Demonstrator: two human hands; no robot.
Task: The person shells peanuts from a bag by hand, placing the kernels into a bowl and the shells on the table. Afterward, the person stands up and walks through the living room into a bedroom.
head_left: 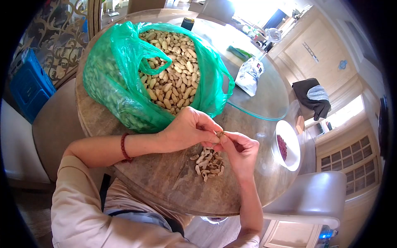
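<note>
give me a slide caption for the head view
Both hands, left hand and right hand, pinch a peanut above a shell pile, beside a green bag.

Single head-mounted view, wide fisheye, dark vignette at the edges. It looks forward and steeply down over the wearer's chest onto the round surface, close range. No second view, so nothing overlaps.
</note>
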